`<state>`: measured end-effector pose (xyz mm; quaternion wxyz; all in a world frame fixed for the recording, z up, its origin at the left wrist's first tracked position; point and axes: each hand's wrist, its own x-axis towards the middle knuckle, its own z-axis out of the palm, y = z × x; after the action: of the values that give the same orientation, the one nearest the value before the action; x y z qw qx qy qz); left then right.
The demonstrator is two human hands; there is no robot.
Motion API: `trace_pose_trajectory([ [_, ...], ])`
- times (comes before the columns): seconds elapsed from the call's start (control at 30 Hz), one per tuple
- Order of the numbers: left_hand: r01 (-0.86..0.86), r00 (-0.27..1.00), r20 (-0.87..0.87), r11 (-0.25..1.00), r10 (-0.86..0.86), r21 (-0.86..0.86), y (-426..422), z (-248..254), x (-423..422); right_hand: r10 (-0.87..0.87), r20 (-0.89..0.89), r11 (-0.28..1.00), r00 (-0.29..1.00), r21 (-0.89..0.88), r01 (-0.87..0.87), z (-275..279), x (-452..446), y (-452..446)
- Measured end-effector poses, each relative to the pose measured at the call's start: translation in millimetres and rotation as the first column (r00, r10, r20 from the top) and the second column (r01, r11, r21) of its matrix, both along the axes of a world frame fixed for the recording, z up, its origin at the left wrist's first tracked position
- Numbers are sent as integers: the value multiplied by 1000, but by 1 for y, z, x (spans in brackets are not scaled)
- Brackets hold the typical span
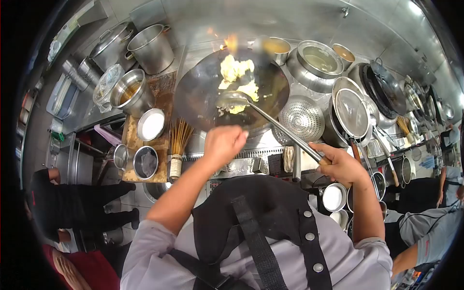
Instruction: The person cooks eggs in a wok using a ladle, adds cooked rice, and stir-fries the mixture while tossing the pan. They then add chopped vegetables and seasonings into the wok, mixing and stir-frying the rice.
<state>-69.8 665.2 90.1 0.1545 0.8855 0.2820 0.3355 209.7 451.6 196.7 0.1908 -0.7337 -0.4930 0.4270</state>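
A large dark wok [193,99] sits over the stove, with pale yellow scrambled egg [237,68] on its far side. My right hand [340,164] is wrapped round the long metal handle of a ladle [280,124]. The ladle's bowl is down in the wok, against the near edge of the egg. At the wok's near rim my left hand [225,145] is closed in a fist; the exact spot it grips is hidden behind the fingers. Flames [232,42] rise behind the wok's far rim.
A perforated strainer [302,118] and metal pots [319,60] stand to the right. Leftward are a bamboo brush [179,145], a bowl of white powder [151,124] and a pot of brown liquid [129,92]. Other people [72,203] stand at both sides.
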Motion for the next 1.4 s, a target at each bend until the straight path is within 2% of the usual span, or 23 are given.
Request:
trace_pose_trajectory([
  [0.03,-43,998,-50,999,42,-32,14,-2,12,50,87,999,995,-14,-49,9,-2,7],
  [0.1,-24,997,74,999,20,46,42,-35,30,94,174,996,980,-26,-91,3,-7,23],
  [0.17,-44,998,45,996,41,74,33,-46,27,81,352,953,933,246,-175,-56,-9,55],
  [0.23,-59,998,13,994,58,90,5,-57,12,16,448,918,894,348,-191,-104,-14,77],
  [0.37,30,999,25,992,-33,122,-28,-36,-24,101,254,927,962,326,-183,-40,-10,28],
  [0.43,21,1000,8,989,-23,143,-13,-12,-21,18,29,997,999,73,-20,-10,1,6],
  [0.47,13,1000,5,996,-13,84,1,-11,-12,25,31,999,999,46,-27,-1,3,4],
  [0.53,2,999,44,999,-4,43,27,-23,9,97,202,989,975,94,-118,1,-9,19],
  [0.6,-31,993,112,996,22,85,41,-50,20,128,272,966,954,182,-182,-51,-14,45],
  [0.63,-31,993,113,996,21,87,33,-50,15,92,417,933,904,280,-225,-87,-17,61],
  [0.67,-21,999,42,994,17,107,15,-50,3,41,552,886,833,365,-285,-102,-20,70],
  [0.7,-7,999,-34,992,11,123,-3,-50,-8,42,553,887,832,364,-286,-101,-19,65],
  [0.73,25,1000,-13,994,-23,104,-23,-51,-22,-31,278,921,960,381,-80,-99,-20,54],
  [0.77,46,999,16,995,-48,89,-34,-49,-31,-115,-10,934,993,339,112,-91,-23,46],
  [0.8,47,999,-5,996,-46,81,-36,-39,-36,-202,-155,942,967,238,235,-69,-32,35],
  [0.93,-21,1000,8,998,21,63,22,-27,-5,-368,-292,884,883,184,430,-80,-48,55],
  [1.07,-95,995,31,995,96,-16,65,-47,20,-349,-497,865,795,155,477,-104,-81,116],
  [1.1,-104,994,33,994,104,-18,59,-46,16,-296,-721,886,626,38,463,-99,-77,130],
  [1.13,-133,975,192,986,112,104,48,-43,10,-250,-883,909,398,-71,411,-93,-76,137],
  [1.17,-181,934,343,958,97,221,36,-40,3,-247,-881,913,403,-73,401,-87,-78,135],
  [1.2,-100,957,286,973,38,206,24,-40,-16,-219,-916,912,336,-70,405,-76,-85,127],
  [1.27,12,961,276,999,-25,48,-1,-55,-52,-178,-964,919,198,-90,384,-74,-86,122],
  [1.4,-43,972,202,932,123,-361,-40,-112,-114,-299,-917,927,264,-214,306,-108,-78,168],
])
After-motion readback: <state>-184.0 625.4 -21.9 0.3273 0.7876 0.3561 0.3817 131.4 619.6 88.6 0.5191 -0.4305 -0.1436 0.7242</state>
